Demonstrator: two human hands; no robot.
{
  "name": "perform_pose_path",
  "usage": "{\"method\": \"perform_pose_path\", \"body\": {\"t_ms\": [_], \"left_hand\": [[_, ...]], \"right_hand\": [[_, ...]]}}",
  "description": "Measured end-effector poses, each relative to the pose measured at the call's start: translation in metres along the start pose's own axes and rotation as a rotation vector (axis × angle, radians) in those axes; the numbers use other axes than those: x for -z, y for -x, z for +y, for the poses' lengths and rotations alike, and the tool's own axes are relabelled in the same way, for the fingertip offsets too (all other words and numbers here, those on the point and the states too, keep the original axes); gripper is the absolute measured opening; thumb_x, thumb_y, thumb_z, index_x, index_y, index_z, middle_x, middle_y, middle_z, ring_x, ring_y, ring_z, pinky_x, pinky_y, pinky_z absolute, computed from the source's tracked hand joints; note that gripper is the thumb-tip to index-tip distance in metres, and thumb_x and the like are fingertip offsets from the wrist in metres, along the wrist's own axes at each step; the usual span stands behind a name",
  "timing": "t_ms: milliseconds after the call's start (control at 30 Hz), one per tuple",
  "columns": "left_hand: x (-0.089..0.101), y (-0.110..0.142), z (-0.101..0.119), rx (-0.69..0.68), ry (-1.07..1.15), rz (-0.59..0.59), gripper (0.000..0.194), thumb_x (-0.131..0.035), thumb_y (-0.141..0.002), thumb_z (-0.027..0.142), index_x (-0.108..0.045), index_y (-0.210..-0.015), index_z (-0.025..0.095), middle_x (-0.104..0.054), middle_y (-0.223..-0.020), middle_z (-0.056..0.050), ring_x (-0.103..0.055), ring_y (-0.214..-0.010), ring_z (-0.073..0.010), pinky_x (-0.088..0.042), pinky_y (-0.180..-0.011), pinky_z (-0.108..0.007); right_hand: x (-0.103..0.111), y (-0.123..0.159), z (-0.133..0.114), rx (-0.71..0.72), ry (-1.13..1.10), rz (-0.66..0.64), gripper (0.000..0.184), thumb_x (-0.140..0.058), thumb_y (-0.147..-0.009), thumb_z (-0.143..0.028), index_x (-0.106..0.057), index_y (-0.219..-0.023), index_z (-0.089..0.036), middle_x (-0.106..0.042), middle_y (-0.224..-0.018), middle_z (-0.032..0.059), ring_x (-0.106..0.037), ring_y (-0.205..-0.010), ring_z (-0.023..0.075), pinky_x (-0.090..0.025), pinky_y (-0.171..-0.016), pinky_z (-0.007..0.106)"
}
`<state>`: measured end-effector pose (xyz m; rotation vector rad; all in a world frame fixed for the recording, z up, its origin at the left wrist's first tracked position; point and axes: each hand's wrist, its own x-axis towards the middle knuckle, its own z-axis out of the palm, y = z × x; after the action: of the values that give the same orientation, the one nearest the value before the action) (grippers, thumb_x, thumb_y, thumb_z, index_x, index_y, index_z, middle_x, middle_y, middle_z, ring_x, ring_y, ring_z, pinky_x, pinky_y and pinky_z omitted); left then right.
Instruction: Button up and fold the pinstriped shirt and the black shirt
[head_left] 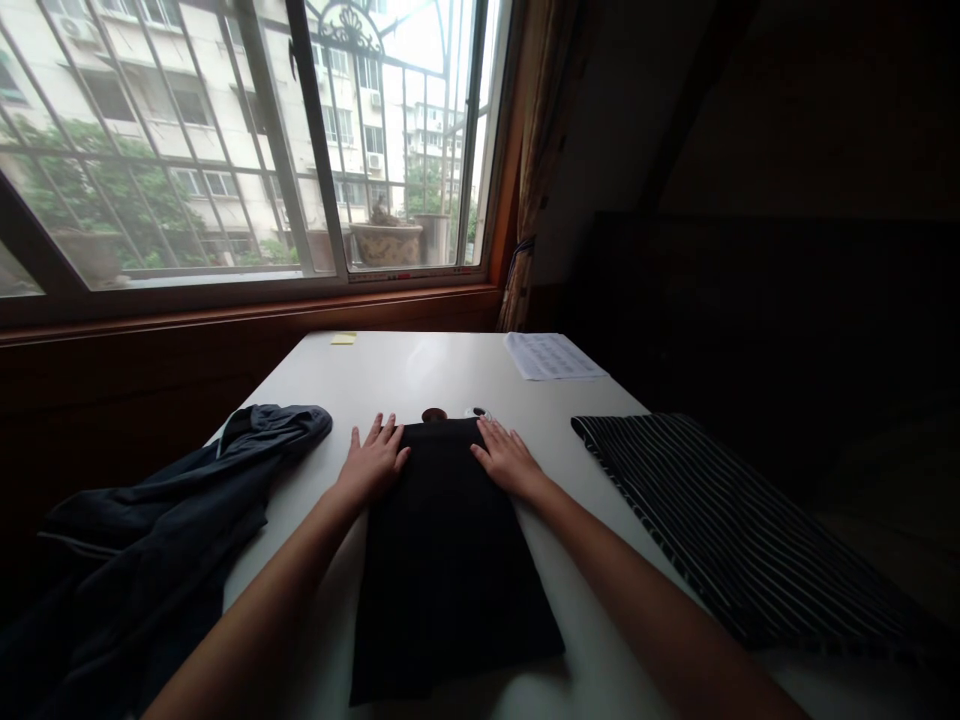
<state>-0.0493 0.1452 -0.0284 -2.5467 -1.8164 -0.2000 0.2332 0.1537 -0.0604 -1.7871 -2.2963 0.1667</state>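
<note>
A dark piece of cloth (454,560), folded into a long flat shape, lies in the middle of the white table (420,365). My left hand (373,460) rests on its far left corner with the fingers spread. On the far right corner lies my right hand (508,455), palm down, its fingers stretched out. Just beyond the cloth's far edge are a small brown round object (433,414) and a small white and black one (478,411), both partly hidden. Whether the cloth is a garment I cannot tell.
To the left, a crumpled dark blue-grey garment (172,510) hangs over the table edge. A black striped cloth (720,510) lies at the right. Printed papers (553,356) and a yellow sticky note (344,339) are at the far end, below a barred window (225,150) and a curtain (523,230).
</note>
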Motion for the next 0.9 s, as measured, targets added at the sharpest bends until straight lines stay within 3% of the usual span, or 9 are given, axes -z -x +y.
{"method": "perform_pose_path", "body": {"t_ms": [133,300,467,567,700,900], "left_hand": [[0.009,0.025,0.033,-0.246,-0.013,0.000,0.054,-0.035,-0.104,0.046,-0.041,-0.152,0.021,-0.028,-0.162,-0.010,-0.015,-0.153,-0.0311,-0.012,-0.121,-0.062],[0.011,0.084,0.066,-0.547,0.113,-0.080,0.067,-0.040,-0.099,0.062,-0.031,-0.156,0.028,-0.026,-0.163,-0.009,-0.019,-0.152,-0.0320,-0.015,-0.121,-0.062],[0.021,0.137,0.076,-0.616,0.215,-0.050,0.052,-0.038,-0.105,0.046,-0.032,-0.155,0.033,-0.031,-0.161,-0.006,-0.028,-0.149,-0.0294,-0.021,-0.121,-0.060],[0.034,0.152,0.071,-0.635,0.270,-0.043,0.048,-0.044,-0.104,0.042,-0.039,-0.151,0.037,-0.041,-0.156,-0.004,-0.036,-0.146,-0.0278,-0.023,-0.121,-0.058],[0.044,0.154,0.045,-0.606,0.301,-0.055,0.042,-0.046,-0.103,0.039,-0.048,-0.145,0.039,-0.054,-0.148,-0.001,-0.043,-0.142,-0.0259,-0.020,-0.122,-0.059],[0.021,0.145,-0.003,-0.369,0.282,0.055,0.041,-0.042,-0.104,0.035,-0.051,-0.144,0.037,-0.045,-0.155,-0.001,-0.032,-0.148,-0.0288,-0.029,-0.118,-0.062]], "right_hand": [[0.001,0.008,0.001,-0.005,-0.003,-0.007,0.072,-0.029,-0.101,-0.059,-0.022,-0.160,-0.018,-0.020,-0.166,0.0075,-0.017,-0.153,0.0251,-0.013,-0.124,0.048],[0.004,0.036,-0.001,0.029,-0.023,-0.028,0.075,-0.028,-0.100,-0.062,-0.023,-0.159,-0.016,-0.022,-0.165,0.0085,-0.015,-0.153,0.0254,-0.012,-0.124,0.048],[0.012,0.088,-0.005,0.113,-0.079,-0.066,0.079,-0.034,-0.097,-0.067,-0.023,-0.159,-0.018,-0.022,-0.165,0.0080,-0.017,-0.153,0.0243,-0.012,-0.125,0.047],[0.017,0.121,-0.007,0.159,-0.123,-0.074,0.078,-0.040,-0.096,-0.065,-0.021,-0.160,-0.024,-0.024,-0.165,0.0070,-0.018,-0.153,0.0244,-0.014,-0.125,0.048],[0.023,0.150,-0.009,0.173,-0.158,-0.090,0.074,-0.044,-0.096,-0.062,-0.022,-0.159,-0.030,-0.023,-0.165,0.0045,-0.019,-0.153,0.0252,-0.015,-0.124,0.049],[0.028,0.155,-0.014,0.154,-0.162,-0.086,0.071,-0.044,-0.095,-0.064,-0.029,-0.157,-0.033,-0.026,-0.164,0.0032,-0.021,-0.152,0.0259,-0.017,-0.124,0.050]]}}
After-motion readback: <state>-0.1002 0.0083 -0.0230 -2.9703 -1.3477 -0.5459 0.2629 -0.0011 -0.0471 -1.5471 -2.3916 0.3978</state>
